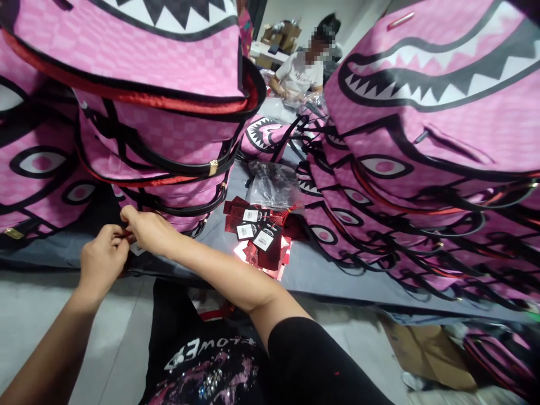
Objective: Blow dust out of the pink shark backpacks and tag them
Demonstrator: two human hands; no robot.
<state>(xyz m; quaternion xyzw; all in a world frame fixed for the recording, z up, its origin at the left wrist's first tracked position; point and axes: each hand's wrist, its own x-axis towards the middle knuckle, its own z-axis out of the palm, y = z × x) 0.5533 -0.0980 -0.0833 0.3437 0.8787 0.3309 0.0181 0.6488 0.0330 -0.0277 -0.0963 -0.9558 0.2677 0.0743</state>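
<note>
Two great heaps of pink bags fill the view; the right heap of pink bags (430, 169) slopes from top right down toward the floor, and the left stack of pink bags (160, 129) rises just above the hands, each bag printed with shark teeth and eyes; both rest on a grey sheet (320, 275) spread over the pale floor (34, 315); between the heaps a narrow lane of sheet stays open, running back to a seated person (301, 73) among cardboard boxes; in that lane lie a clear plastic bag (272, 185) and, touching its near side, a pile of red hang tags (259, 236); a flattened cardboard piece (430, 351) lies at the sheet's near right edge; the left hand (103, 259) and right hand (147, 228) meet at the stack's lowest bag, fingers pinched closed on something small and red, too hidden to name.
</note>
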